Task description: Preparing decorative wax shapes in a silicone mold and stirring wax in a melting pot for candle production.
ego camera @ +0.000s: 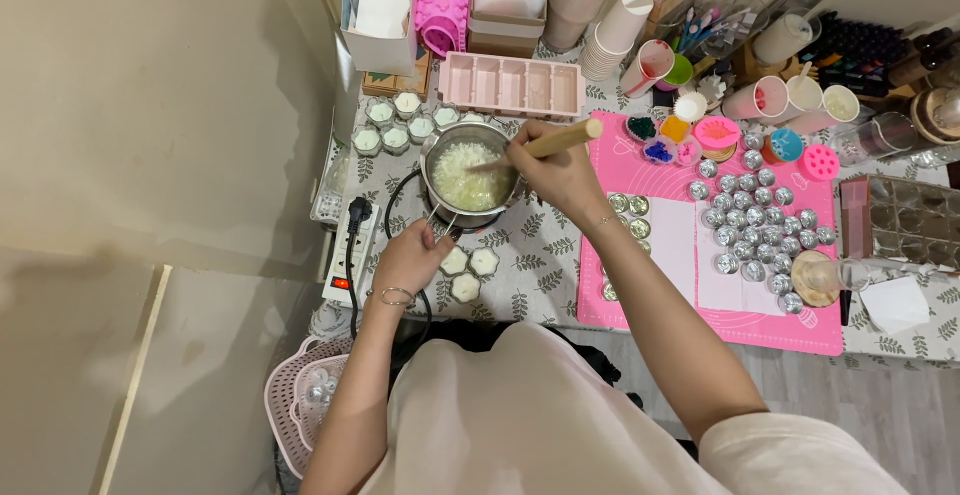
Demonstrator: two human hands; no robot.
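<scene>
- The small metal pot [466, 177] sits toward the far left of the patterned surface [535, 255], filled with pale, flaky white chips that look to be wax, not yet melted through
- The right hand [560, 170] is closed around a wooden stick [560, 140] whose lower end dips into the chips; I'd judge this to be the stirring stage
- The left hand [412, 255] is pinched shut on the pot's thin wire handle [443, 223] at the near rim, steadying it; a bangle sits on that wrist
- As I read it, the next move calls for a firm grip on the handle and slow circles, so no flakes spill over the rim
- Just near of the pot, three small white hexagonal candles [468, 270] lie on the surface, close to the left hand
- Left of the pot a power strip [350, 245] with a black plug runs along the surface's edge
- Far of the pot stand several little glass cups [400, 125] already holding pale wax, and behind them a pink tray mould [512, 85] with oblong compartments, empty as far as I can tell
- To the right lies a pink mat [715, 325] carrying many small silver tins [755, 220], apparently empty, plus white paper sheets
- Along the far right are paper cups [620, 25], some with sticks in them, and small dishes of coloured bits [660, 140]
- Down at the near left, off the surface, a pink basket [305, 395] holds a few more tins
</scene>
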